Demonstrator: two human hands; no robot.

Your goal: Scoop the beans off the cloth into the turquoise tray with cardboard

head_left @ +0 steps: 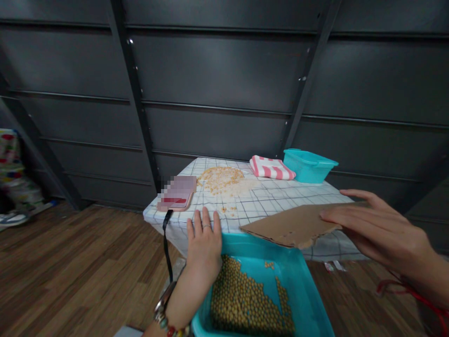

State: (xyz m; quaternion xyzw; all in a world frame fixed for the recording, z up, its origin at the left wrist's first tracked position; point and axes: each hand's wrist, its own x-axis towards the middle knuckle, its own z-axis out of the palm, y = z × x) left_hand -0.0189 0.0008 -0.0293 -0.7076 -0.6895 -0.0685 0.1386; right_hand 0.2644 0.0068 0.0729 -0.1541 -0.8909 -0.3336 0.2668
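Observation:
My right hand (382,229) grips a torn piece of brown cardboard (291,224) by its right end. The cardboard reaches over the table's front edge, above the far right rim of a turquoise tub (312,290). Many round tan beans (249,299) lie in the tub, mostly toward its left and near side. Flat, with fingers stretched forward, my left hand (204,243) rests at the table's front edge, beside the tub's far left corner; it holds nothing. A few loose beans (229,210) sit on the cloth just beyond its fingertips.
A checked cloth (273,192) covers the table. On it lie a spread of yellowish bits and pale powder (224,180), a phone (180,194) with a black strap, a folded pink-and-white towel (271,168) and a smaller turquoise bin (308,166). Dark metal panels (217,70) stand behind.

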